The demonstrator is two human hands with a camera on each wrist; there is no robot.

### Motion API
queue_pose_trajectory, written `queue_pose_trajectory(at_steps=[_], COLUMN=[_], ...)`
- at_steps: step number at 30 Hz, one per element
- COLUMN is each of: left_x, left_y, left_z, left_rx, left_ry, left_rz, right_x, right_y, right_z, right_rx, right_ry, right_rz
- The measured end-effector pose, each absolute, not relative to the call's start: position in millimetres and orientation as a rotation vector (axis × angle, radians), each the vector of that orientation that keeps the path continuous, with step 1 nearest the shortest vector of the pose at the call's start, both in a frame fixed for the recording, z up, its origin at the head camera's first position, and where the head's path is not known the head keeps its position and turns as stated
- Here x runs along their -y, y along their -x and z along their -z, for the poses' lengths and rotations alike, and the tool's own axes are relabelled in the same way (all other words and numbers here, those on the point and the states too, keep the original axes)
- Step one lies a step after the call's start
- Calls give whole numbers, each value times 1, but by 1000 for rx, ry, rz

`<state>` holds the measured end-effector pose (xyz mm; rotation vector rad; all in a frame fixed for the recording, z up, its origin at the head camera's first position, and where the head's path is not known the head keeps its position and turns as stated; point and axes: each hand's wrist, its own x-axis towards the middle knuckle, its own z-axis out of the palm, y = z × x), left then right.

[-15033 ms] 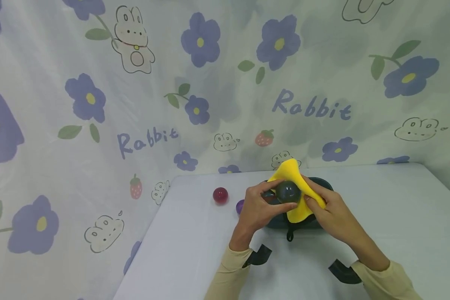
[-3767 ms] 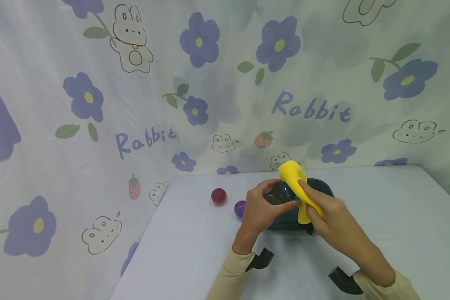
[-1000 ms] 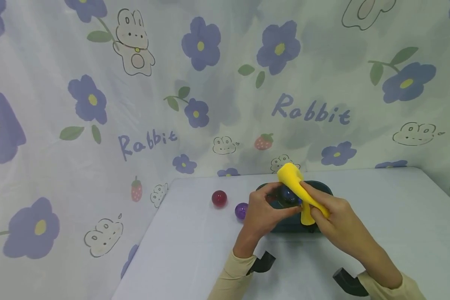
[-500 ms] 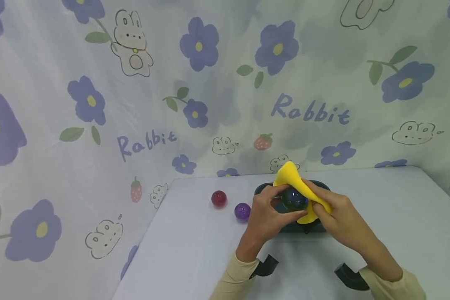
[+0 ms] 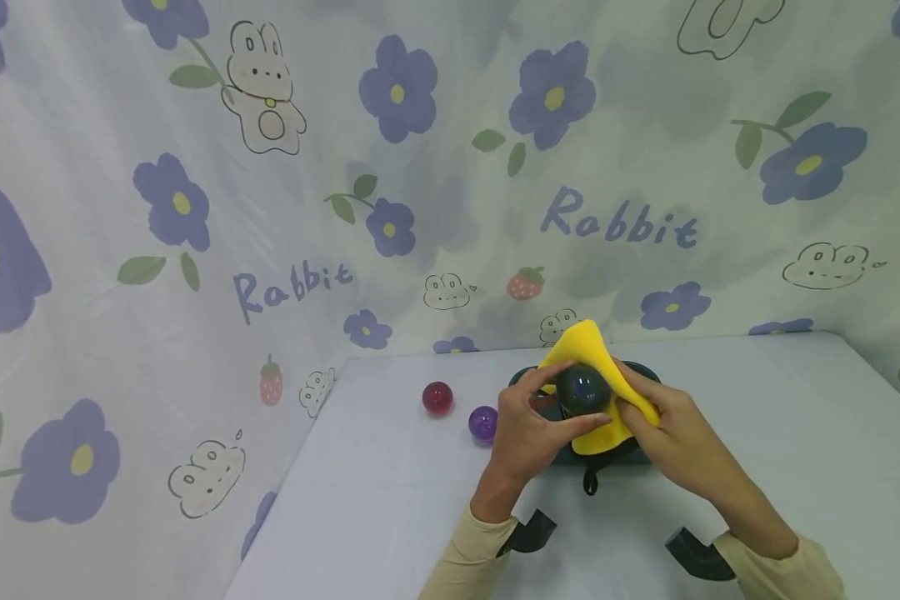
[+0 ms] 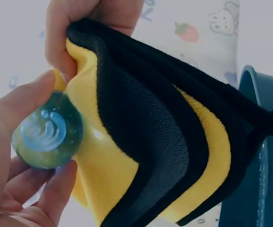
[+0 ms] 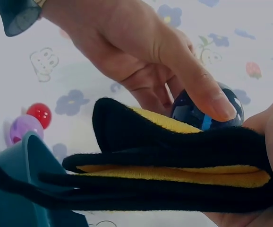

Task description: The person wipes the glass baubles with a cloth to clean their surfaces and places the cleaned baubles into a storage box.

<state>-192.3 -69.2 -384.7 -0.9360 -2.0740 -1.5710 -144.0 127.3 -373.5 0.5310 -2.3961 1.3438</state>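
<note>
Flower-and-rabbit printed fabric point(image 5: 465, 208) hangs behind and to the left of a white counter point(image 5: 375, 500). Above it, a person's two hands work close together, with a dark glossy ball point(image 5: 582, 389) and a yellow cloth point(image 5: 585, 342) between them. Left hand point(image 5: 528, 425) pinches the ball, fingers over the top and thumb beneath; right hand point(image 5: 667, 425) grips the cloth along its right side. Whether the hands touch each other, I cannot tell.

What has just changed is the lie of the cloth. A second ago it was bunched narrow and covered part of the ball; now it spreads wide behind it, with its black loop point(image 5: 590, 481) hanging below. That leaves the ball's near face bare, and the fabric seems to be against its far and right side, which suggests the rubbing has moved to another patch of the surface. How much has been gone over cannot be judged.

Both things are held up over a teal basin point(image 7: 9, 184), whose inside is mostly hidden. To its left, a red ball point(image 5: 437, 399) and a purple ball point(image 5: 483, 424) rest on the counter, their places unchanged.
</note>
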Motion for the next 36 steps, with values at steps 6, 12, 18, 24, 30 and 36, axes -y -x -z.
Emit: queue_pose_trajectory(at_steps=[6,12,18,24,30,36], left_x=[70,72,71,72,73,73], left_y=[193,194,194,195,196,196], left_z=[383,383,382,382,385,386], left_rx=[2088,2131,2172,2223,2264,2257], left_ry=[831,753,750,741,761,837], left_rz=[1730,1785,1782,1698,1636,1519], right_x=[-124,-122,-123,-123,-122,-119], right_y=[143,141,139,134,132,133], right_z=[372,372,370,365,366,367], right_rx=[2398,2401,2392,2358,2327,2308], right_ry=[-548,-543,-547,-565,-600,-620], right_rz=[-1364,-1331,-1239,-1135,-1072,-979])
